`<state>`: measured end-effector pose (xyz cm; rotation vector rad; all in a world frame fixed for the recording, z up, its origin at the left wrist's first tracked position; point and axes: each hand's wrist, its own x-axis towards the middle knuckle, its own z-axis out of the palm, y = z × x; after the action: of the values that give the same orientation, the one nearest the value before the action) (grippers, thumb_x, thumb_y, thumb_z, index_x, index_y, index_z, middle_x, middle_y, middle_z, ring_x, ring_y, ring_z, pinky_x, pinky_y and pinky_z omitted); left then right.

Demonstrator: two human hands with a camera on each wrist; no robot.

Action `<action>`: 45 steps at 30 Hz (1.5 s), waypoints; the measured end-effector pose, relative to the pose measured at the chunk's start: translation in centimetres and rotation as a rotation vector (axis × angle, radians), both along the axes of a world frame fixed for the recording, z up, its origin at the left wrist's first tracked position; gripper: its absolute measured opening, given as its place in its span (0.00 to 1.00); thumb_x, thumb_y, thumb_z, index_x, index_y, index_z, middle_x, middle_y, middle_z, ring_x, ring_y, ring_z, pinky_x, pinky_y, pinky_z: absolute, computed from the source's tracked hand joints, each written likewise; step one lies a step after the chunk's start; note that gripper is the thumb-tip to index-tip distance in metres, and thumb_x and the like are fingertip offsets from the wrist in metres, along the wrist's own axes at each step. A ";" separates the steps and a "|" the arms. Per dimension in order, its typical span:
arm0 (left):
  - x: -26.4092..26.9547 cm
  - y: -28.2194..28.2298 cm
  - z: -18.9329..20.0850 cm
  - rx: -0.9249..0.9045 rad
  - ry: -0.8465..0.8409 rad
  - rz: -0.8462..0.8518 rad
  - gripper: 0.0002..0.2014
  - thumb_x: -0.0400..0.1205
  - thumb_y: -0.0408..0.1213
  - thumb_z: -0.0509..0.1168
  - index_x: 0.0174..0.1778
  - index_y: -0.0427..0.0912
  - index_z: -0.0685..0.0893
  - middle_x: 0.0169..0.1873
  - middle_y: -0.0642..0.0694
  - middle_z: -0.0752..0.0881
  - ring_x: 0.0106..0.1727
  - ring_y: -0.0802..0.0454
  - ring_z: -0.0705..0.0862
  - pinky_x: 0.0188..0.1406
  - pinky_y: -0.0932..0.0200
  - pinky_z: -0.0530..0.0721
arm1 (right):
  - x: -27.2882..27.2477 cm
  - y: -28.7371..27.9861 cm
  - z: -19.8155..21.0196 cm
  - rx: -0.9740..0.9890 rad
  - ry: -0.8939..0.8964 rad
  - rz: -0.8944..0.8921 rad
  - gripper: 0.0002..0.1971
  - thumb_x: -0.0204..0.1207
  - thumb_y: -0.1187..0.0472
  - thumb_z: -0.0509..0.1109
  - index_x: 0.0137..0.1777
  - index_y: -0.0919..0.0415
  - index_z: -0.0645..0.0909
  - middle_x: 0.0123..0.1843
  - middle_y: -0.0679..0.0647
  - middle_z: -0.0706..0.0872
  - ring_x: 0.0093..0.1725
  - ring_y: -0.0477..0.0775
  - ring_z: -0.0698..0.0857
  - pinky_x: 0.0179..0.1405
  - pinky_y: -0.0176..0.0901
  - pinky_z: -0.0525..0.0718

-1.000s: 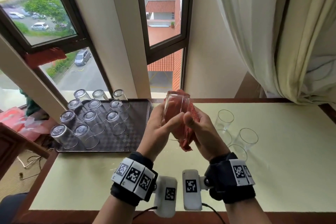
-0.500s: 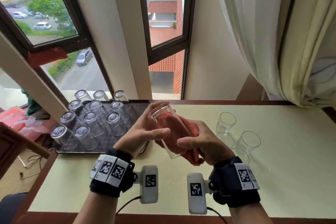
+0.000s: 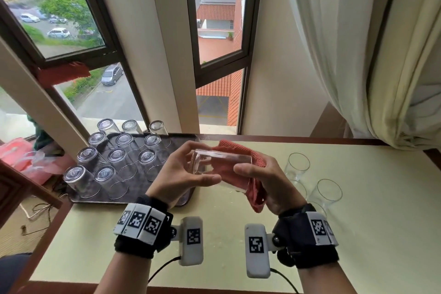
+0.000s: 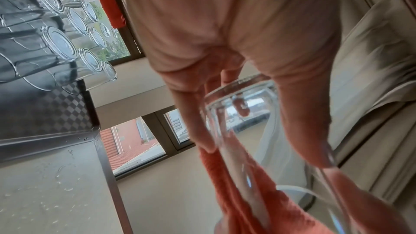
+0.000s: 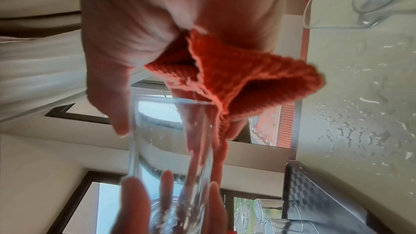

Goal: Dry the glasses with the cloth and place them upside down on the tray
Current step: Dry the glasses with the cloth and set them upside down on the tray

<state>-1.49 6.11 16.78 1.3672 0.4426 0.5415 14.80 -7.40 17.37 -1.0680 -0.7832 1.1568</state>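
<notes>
I hold a clear glass (image 3: 223, 166) sideways above the table, just right of the tray. My left hand (image 3: 200, 162) grips its thick base end between thumb and fingers. My right hand (image 3: 248, 170) holds the red cloth (image 3: 241, 153) wrapped behind the glass's open end, thumb on the front; a cloth tail hangs below. The left wrist view shows the glass (image 4: 236, 131) with the cloth (image 4: 247, 202) against it. In the right wrist view the cloth (image 5: 236, 77) bunches in my palm beside the glass (image 5: 168, 149). The dark tray (image 3: 133, 196) carries several upside-down glasses (image 3: 117, 156).
Two upright glasses (image 3: 298, 164) (image 3: 327, 191) stand on the pale table (image 3: 358, 234) right of my hands. Water drops dot the table (image 5: 360, 113). Windows and a curtain (image 3: 346, 55) rise behind the table. A pink bag (image 3: 21, 157) lies left of the tray.
The glass has tipped from nearly upright to lying sideways and dropped lower. My left hand slid to its base end while my right kept the cloth at the open end.
</notes>
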 end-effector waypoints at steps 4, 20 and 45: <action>0.6 -0.8 -0.3 0.007 -0.025 0.095 0.47 0.47 0.46 0.90 0.59 0.35 0.79 0.55 0.41 0.91 0.56 0.44 0.91 0.48 0.59 0.90 | 0.1 0.2 0.4 -0.037 -0.090 -0.214 0.30 0.58 0.52 0.80 0.63 0.59 0.85 0.55 0.59 0.92 0.55 0.58 0.91 0.49 0.43 0.88; 2.1 -2.3 -0.1 -0.154 -0.102 0.343 0.53 0.40 0.54 0.91 0.59 0.39 0.76 0.54 0.38 0.92 0.57 0.32 0.89 0.60 0.32 0.84 | -1.9 1.5 0.7 0.138 -0.222 -0.519 0.08 0.81 0.53 0.69 0.57 0.46 0.86 0.46 0.45 0.89 0.33 0.45 0.80 0.32 0.37 0.80; 2.1 -1.5 0.5 -0.129 -0.028 0.228 0.54 0.34 0.54 0.90 0.56 0.40 0.80 0.47 0.40 0.90 0.43 0.45 0.91 0.39 0.55 0.92 | 2.0 -1.4 2.8 0.068 -0.174 -0.407 0.09 0.75 0.73 0.73 0.49 0.59 0.81 0.46 0.56 0.91 0.40 0.54 0.90 0.28 0.43 0.88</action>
<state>0.62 4.65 17.32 1.1917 0.6053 0.7059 16.75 -8.77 20.21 -1.2149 -0.6923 0.6952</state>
